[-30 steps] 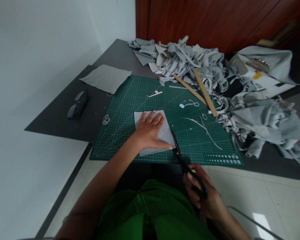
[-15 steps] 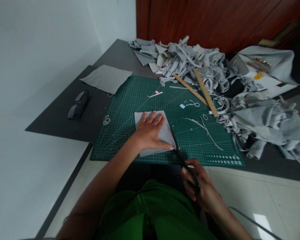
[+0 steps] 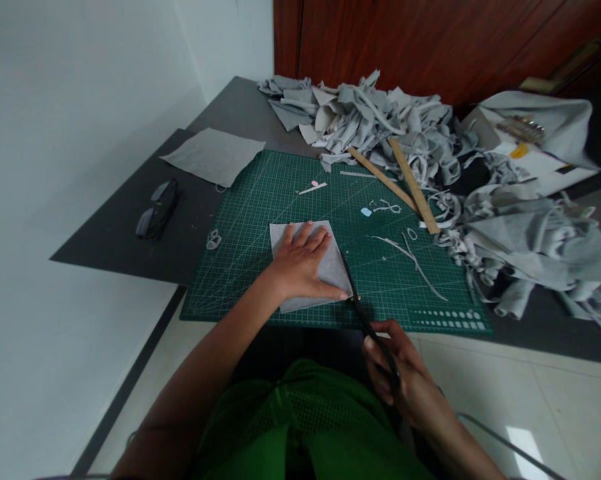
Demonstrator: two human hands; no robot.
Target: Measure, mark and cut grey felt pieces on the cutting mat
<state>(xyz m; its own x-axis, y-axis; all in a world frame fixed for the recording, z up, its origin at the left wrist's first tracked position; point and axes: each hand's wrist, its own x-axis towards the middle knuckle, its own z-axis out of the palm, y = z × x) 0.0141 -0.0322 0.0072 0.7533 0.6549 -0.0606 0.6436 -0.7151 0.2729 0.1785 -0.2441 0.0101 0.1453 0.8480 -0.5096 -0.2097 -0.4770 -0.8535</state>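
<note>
Counter: dark top [image 3: 105,240] set against a white wall and a reddish wooden panel; we find a green gridded cutting mat [image 3: 240,267] lying on it.
Grey cloth: one four-sided piece [image 3: 334,268], flat on the mat near its front edge, directly before us; longer axis seemingly running away from us, right edge slanting from far left to near right.
Left hand [image 3: 300,263]: ours, palm down on the cloth, fingers spread, grasping nothing; thumb reaches the near right corner.
Right hand [image 3: 405,373]: ours, off the front of the mat, curled around the scissor handles.
Scissors [image 3: 361,312]: black, one pair, pointing away from us and slightly left; blades lie along the cloth's right edge, almost parallel to it. Whether they are parted, we cannot tell.
Nearness: our left hand touches the cloth; our right hand sits apart, nearer us and to the right, meeting that edge only through the blades.
Thumb and pivot: just beside each other, the tightest spot we note.
Surroundings: grey scraps [image 3: 395,113] heaped behind, two wooden rulers [image 3: 414,187], glasses [image 3: 160,207] at left.
</note>
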